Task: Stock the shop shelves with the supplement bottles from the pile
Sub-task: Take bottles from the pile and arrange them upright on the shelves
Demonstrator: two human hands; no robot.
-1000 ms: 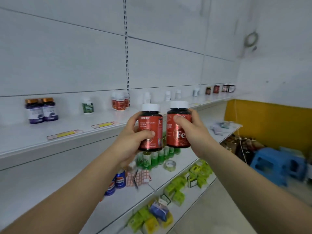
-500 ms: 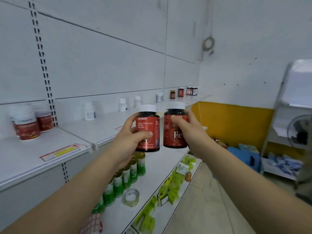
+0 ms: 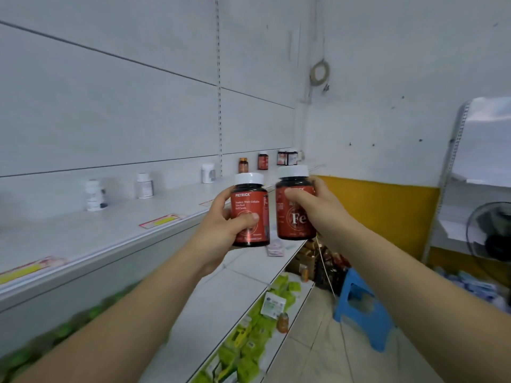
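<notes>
Left hand (image 3: 221, 230) grips one red bottle (image 3: 250, 214), right hand (image 3: 318, 208) another red bottle (image 3: 294, 205), fingers curled round each. They nearly touch; a knock could loosen either grip; the top shelf (image 3: 110, 230) lies left.

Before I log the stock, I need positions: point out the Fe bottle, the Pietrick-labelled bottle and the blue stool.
Fe bottle (image 3: 293, 217): head view, on its red label beside the letters.
Pietrick-labelled bottle (image 3: 250, 204): head view, on the label text.
Blue stool (image 3: 365, 316): head view, on its side.

Green bottles (image 3: 63, 331) at lower left are blurred; far jars' (image 3: 286, 157) labels unreadable.
</notes>
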